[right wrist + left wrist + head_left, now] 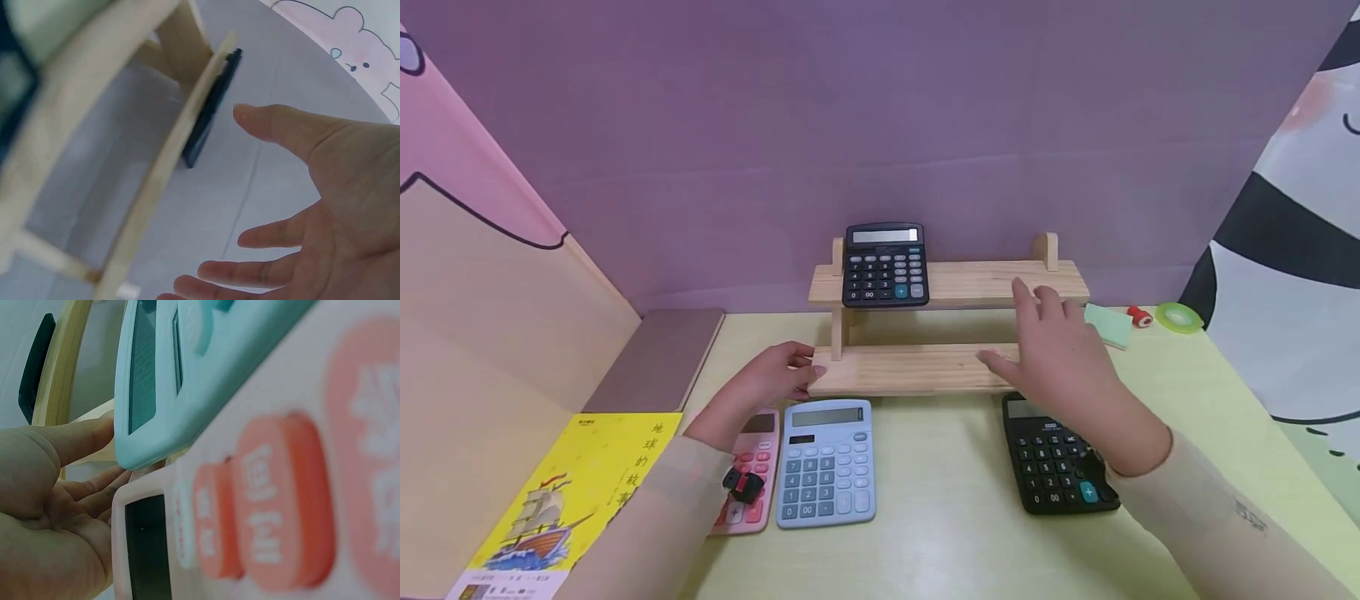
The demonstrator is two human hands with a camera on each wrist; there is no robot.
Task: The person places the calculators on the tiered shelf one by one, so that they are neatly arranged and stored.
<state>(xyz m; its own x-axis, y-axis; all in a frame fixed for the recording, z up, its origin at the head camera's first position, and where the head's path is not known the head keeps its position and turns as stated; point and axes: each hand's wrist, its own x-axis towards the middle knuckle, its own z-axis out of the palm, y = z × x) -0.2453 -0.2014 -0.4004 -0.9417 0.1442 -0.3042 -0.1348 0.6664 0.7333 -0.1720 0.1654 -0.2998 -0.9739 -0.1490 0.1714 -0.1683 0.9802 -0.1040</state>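
From the head view I see 1 black calculator [884,265] already leaning on the left end of the top step of the wooden rack [992,283], which stands toward the back edge of the desk [940,542]. The lower step holds nothing, and the right part of the top step is free. 3 calculators lie flat on the desk in front of the rack: a pink calculator [758,450] and a blue calculator [826,462] side by side near the left front, and a second black calculator [1052,458] to the right. I judge the shelving about a quarter done, with 3 left. My left hand [771,382] rests its fingers against the left end of the lower step and grips nothing I can see. My right hand [1060,358] hovers open, fingers spread, over the right half of the rack and above the second black calculator, holding nothing. A yellow book [550,500] lies at the front left corner; a green sticky pad [1111,323] and a tape roll [1178,317] sit at the back right.

From the left wrist view, the left hand's fingers [87,440] lie nearly straight beside the blue calculator's top edge.

From the right wrist view, the right palm is open and empty near the rack's board.
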